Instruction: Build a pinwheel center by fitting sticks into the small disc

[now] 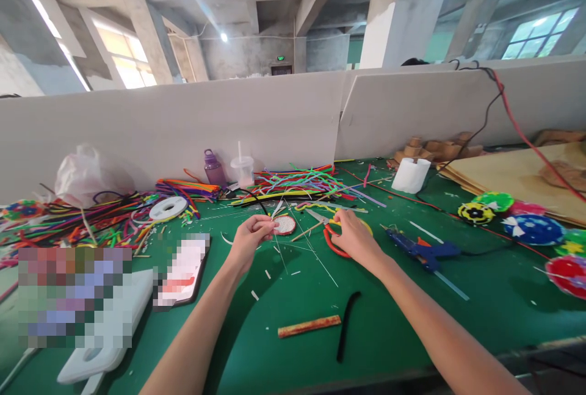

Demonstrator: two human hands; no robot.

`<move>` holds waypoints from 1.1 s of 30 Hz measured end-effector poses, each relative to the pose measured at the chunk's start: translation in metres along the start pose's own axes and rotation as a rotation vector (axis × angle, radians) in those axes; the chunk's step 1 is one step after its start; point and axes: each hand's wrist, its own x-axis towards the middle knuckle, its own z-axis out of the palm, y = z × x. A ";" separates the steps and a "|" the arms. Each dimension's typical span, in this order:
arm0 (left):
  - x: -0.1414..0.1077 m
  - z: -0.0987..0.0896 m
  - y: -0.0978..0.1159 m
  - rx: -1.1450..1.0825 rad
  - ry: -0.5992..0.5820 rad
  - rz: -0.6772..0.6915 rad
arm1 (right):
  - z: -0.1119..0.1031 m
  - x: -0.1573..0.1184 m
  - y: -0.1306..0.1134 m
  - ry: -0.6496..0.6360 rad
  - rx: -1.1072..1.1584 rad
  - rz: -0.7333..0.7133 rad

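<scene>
My left hand [251,235] is closed in a pinch, with a thin white piece rising from its fingertips. Just right of those fingertips is a small round white disc with a red edge [285,225]; whether the fingers touch it is unclear. My right hand [351,231] is on the scissors [337,247], which have red and yellow handles, its fingers around them. The blades point up and left towards the disc. Thin white strands lie on the green table between and below the hands.
Bundled colourful pipe cleaners [304,182] lie behind the hands. A blue glue gun [421,248] is at right, near fluffy coloured discs [533,229]. At left are a phone [185,270] and a white spool [168,208]. In front lie a brown stick [309,326] and a black strip [347,328].
</scene>
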 end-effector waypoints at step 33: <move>-0.005 0.013 0.003 -0.547 -0.117 -0.084 | -0.006 -0.009 -0.032 -0.530 1.233 -0.112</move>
